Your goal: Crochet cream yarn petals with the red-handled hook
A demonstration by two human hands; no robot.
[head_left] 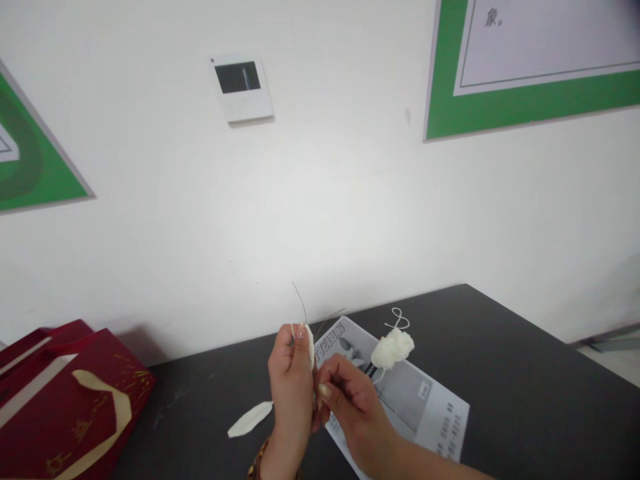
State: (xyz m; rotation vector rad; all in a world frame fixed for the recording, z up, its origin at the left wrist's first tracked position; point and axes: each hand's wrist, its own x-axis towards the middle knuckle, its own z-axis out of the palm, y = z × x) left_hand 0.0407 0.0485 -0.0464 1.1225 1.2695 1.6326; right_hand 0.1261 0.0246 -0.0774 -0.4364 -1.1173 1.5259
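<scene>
Near the front middle of the black table, my left hand [293, 373] is closed on a white leaf-shaped piece [311, 345], from which a thin dark wire [300, 299] sticks up. Close beside it, my right hand [355, 410] pinches with thumb and forefinger; what lies between the fingertips is too small to make out. Another white leaf-shaped piece [250, 419] rests on the table left of my left wrist. A fluffy white yarn bundle [393, 349] with a loose strand lies on the upper right of a printed sheet [445, 407], partly covered by my right hand.
Red gift bags [107, 393] with cream ribbon stand at the left of the black table [520, 387]. Behind the table rises a white wall [320, 200] with a small panel [245, 90] and green-bordered posters [500, 107].
</scene>
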